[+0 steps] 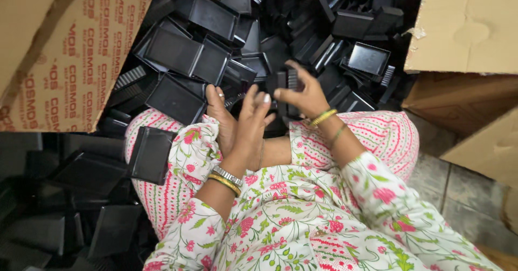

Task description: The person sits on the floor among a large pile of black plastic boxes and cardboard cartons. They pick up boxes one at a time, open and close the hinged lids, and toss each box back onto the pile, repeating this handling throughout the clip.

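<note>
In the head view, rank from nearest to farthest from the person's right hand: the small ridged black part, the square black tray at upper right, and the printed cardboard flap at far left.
1. small ridged black part: at the fingertips of the right hand.
2. square black tray: up and to the right, in the pile.
3. printed cardboard flap: far left, beyond the left hand.

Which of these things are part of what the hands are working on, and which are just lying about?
In hand:
- small black ribbed part, held by the right hand
- left hand, open beside it
- heap of black plastic trays in front

Lying about:
- cardboard box flaps
- black tray on the knee
- tiled floor
</note>
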